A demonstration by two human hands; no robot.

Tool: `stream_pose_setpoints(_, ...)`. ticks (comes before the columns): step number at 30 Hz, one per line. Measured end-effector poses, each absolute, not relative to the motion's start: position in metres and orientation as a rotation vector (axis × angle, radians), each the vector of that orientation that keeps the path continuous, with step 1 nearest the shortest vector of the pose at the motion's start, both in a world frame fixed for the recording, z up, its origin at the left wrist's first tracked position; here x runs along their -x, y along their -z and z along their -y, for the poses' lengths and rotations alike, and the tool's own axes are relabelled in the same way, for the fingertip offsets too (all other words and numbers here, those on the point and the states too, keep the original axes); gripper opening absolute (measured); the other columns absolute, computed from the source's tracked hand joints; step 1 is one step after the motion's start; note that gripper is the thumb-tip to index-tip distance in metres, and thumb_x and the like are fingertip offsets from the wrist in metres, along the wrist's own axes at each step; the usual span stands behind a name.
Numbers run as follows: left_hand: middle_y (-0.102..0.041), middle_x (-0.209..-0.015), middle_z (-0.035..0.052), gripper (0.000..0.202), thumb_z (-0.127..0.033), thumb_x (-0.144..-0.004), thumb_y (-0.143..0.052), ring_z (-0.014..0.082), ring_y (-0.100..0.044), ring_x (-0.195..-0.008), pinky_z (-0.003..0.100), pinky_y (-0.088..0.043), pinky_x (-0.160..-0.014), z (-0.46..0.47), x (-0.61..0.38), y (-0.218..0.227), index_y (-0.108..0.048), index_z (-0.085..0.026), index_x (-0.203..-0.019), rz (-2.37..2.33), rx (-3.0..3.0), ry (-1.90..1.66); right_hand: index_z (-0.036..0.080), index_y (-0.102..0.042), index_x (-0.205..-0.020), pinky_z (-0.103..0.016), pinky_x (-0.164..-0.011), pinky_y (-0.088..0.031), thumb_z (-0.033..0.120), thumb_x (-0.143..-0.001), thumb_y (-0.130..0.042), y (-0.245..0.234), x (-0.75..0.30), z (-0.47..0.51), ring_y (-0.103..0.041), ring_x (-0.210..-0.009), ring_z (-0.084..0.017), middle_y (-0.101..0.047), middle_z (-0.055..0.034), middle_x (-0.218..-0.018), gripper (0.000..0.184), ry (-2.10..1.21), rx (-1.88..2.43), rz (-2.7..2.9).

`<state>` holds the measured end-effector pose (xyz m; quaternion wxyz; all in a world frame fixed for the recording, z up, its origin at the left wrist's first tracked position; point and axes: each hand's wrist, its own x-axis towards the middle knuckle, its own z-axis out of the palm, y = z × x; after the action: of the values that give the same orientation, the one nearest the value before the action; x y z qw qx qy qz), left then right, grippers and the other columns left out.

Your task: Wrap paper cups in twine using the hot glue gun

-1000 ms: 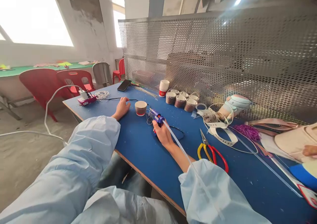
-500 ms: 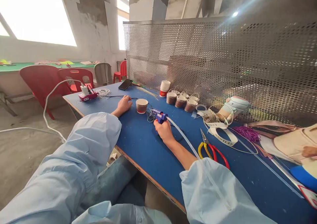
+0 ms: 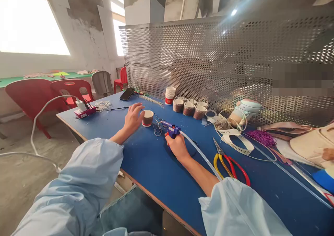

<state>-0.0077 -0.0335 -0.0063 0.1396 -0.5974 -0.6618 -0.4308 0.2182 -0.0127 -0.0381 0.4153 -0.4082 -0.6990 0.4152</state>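
My right hand (image 3: 177,146) grips a blue glue gun (image 3: 171,128), its nozzle toward the far left and a long clear glue stick (image 3: 199,152) running out of its back over my forearm. Just left of a paper cup (image 3: 148,118) is my left hand (image 3: 133,118), raised with its fingers apart and holding nothing. The cup stands upright, wrapped in brown with a red band at its base. Thin wire (image 3: 157,128) lies in loops between the cup and the glue gun.
Behind are several wrapped cups (image 3: 188,109) and a cup stack (image 3: 170,95). Pliers (image 3: 229,163), lettered ribbon (image 3: 237,145), purple cord (image 3: 261,138) and a pale blue-lidded bottle (image 3: 245,112) lie right. A power strip (image 3: 85,111) and phone (image 3: 127,94) sit left; a perforated metal screen (image 3: 208,62) borders the table.
My left hand has lifted off the table and opened beside the cup. The glue gun stays in my right hand. The whole view has shifted slightly.
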Motion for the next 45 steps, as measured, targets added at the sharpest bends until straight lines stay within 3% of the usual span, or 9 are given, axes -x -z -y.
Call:
stream_pose_setpoints(3,-0.057,-0.126,0.0082,0.026,-0.03,-0.088,-0.05,0.0255,-0.045,-0.12,0.039,-0.04,-0.101,0.036,-0.006,0.008,-0.058,-0.021,-0.11,1.847,1.908,1.095,0.021,-0.058,-0.071,-0.029,-0.052,-0.041,0.03,-0.069,-0.05,0.035,-0.219,0.015,-0.051,-0.049,-0.017,-0.052,0.003,-0.05,0.013,-1.09,1.052,1.743)
stream_pose_setpoints(9,-0.063,-0.095,0.0069,0.013,-0.017,-0.082,-0.047,0.0241,-0.053,-0.093,0.036,-0.047,-0.08,0.033,0.002,0.014,-0.059,-0.021,-0.08,1.868,2.063,0.931,0.02,-0.06,-0.072,-0.03,-0.058,-0.043,0.031,-0.068,-0.051,0.027,-0.223,0.023,-0.053,-0.055,-0.018,-0.055,0.0024,-0.053,0.015,-1.105,1.092,1.727)
stream_pose_setpoints(20,-0.056,-0.079,0.0035,0.003,-0.019,-0.078,-0.052,0.0187,-0.05,-0.079,0.031,-0.043,-0.073,0.037,0.014,-0.021,-0.054,-0.018,-0.079,1.733,2.175,1.048,0.016,-0.062,-0.093,-0.028,-0.054,-0.046,0.043,-0.081,-0.052,0.007,-0.235,0.026,-0.054,-0.05,-0.016,-0.057,0.0028,-0.051,0.031,-1.197,1.078,1.668)
stream_pose_setpoints(24,-0.055,-0.079,0.0027,0.01,-0.025,-0.082,-0.052,0.0176,-0.049,-0.078,0.031,-0.04,-0.073,0.023,0.026,-0.032,-0.059,-0.018,-0.079,1.74,2.242,1.226,0.017,-0.061,-0.089,-0.026,-0.052,-0.042,0.043,-0.084,-0.052,-0.005,-0.239,0.023,-0.048,-0.047,-0.013,-0.048,0.0058,-0.048,0.028,-1.078,1.101,1.732)
stream_pose_setpoints(27,-0.054,-0.077,0.0007,0.008,-0.022,-0.075,-0.056,0.0157,-0.049,-0.077,0.028,-0.039,-0.071,0.007,0.035,-0.037,-0.057,-0.018,-0.069,1.872,2.246,1.558,0.018,-0.061,-0.088,-0.026,-0.05,-0.04,0.041,-0.085,-0.053,-0.019,-0.233,0.011,-0.046,-0.046,-0.012,-0.045,0.0066,-0.048,0.024,-1.028,1.061,1.733)
stream_pose_setpoints(35,-0.057,-0.068,-0.0003,0.019,-0.033,-0.072,-0.057,0.0139,-0.055,-0.065,0.028,-0.045,-0.061,-0.025,0.041,-0.038,-0.06,-0.015,-0.075,2.138,2.264,2.013,0.019,-0.063,-0.09,-0.026,-0.049,-0.043,0.038,-0.079,-0.058,-0.064,-0.183,-0.038,-0.047,-0.047,-0.011,-0.054,0.0033,-0.059,0.022,-0.967,0.868,1.707)
stream_pose_setpoints(39,-0.06,-0.07,0.0015,0.021,-0.035,-0.071,-0.059,0.0142,-0.058,-0.065,0.028,-0.05,-0.058,-0.032,0.035,-0.036,-0.06,-0.014,-0.074,2.199,2.288,2.142,0.018,-0.062,-0.092,-0.026,-0.054,-0.047,0.039,-0.078,-0.059,-0.056,-0.178,-0.057,-0.053,-0.053,-0.012,-0.061,-0.0007,-0.073,0.025,-0.99,0.889,1.766)
stream_pose_setpoints(45,-0.062,-0.067,0.0012,0.022,-0.036,-0.07,-0.063,0.0135,-0.056,-0.063,0.026,-0.048,-0.053,-0.052,0.022,-0.029,-0.06,-0.014,-0.073,2.268,2.366,2.286,0.019,-0.061,-0.09,-0.028,-0.055,-0.047,0.043,-0.076,-0.064,-0.036,-0.187,-0.079,-0.058,-0.058,-0.015,-0.064,-0.001,-0.074,0.028,-1.076,0.986,1.804)
